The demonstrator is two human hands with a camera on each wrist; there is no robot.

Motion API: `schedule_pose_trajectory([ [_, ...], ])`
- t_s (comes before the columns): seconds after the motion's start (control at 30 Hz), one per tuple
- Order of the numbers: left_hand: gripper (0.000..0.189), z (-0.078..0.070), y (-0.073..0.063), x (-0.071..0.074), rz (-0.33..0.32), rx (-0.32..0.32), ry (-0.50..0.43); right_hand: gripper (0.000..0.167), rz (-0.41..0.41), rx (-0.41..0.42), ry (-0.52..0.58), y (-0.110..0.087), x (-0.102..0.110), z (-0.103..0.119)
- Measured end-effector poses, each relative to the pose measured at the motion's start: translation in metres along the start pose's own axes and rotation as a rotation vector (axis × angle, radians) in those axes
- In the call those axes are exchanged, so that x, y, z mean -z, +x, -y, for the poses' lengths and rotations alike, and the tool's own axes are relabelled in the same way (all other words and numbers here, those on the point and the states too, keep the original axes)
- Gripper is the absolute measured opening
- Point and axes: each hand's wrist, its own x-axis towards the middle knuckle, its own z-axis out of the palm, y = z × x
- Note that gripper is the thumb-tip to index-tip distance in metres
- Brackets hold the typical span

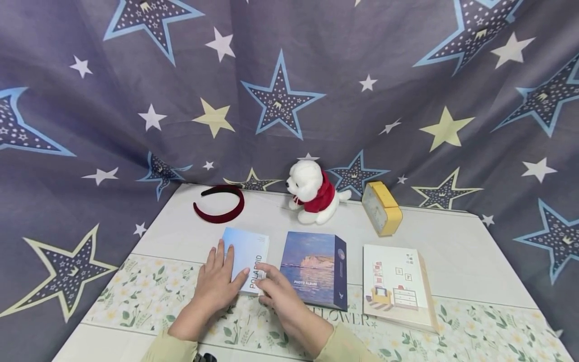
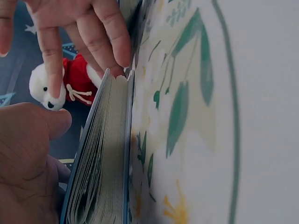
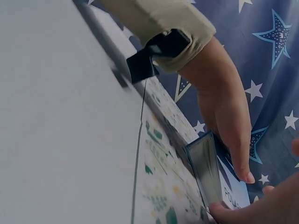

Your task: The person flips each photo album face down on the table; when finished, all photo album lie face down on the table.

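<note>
A light-blue photo album (image 1: 242,251) marked POLAROID lies in front of me, left of centre. My left hand (image 1: 217,281) rests on its cover with the fingers spread and straight. At its lower right edge is my right hand (image 1: 282,299), the fingers loosely bent and the fingertips right at the spine side. In the left wrist view the page edges of the album (image 2: 96,163) show between its covers, with right-hand fingers (image 2: 88,32) just beyond. The right wrist view shows the left hand (image 3: 229,112) over the album from the side. Part of the cover is hidden under the left hand.
Right of the album lie a dark-blue photo album (image 1: 309,269) and a thick white book (image 1: 395,286) with a furniture drawing. Behind stand a dark-red headband (image 1: 221,217), a white plush dog (image 1: 312,193) in red and a yellow clock (image 1: 382,208). A starry curtain (image 1: 334,30) hangs behind the table.
</note>
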Motion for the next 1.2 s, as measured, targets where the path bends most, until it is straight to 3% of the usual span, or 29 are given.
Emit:
schedule_pose_trajectory([
  [0.23,0.080,0.0008,0.0017,0.0022,0.054,0.036,-0.078,0.057,-0.032,0.013,0.210,0.0021,0.0015,-0.0010],
  [0.4,0.080,-0.0023,0.0013,0.0066,0.076,0.062,-0.128,0.054,-0.054,0.003,0.286,0.0025,0.0028,-0.0014],
  [0.6,0.081,-0.0039,0.0025,0.0082,0.085,0.077,-0.167,0.053,-0.019,0.039,0.293,0.0008,0.0027,-0.0038],
  [0.77,0.093,-0.0006,0.0061,0.0060,0.089,0.079,-0.149,0.053,0.015,0.076,0.263,0.0005,0.0027,-0.0034],
  [1.2,0.119,-0.0015,0.0068,0.0060,0.072,0.089,-0.125,0.053,-0.026,0.080,0.306,-0.0005,0.0049,0.0027],
])
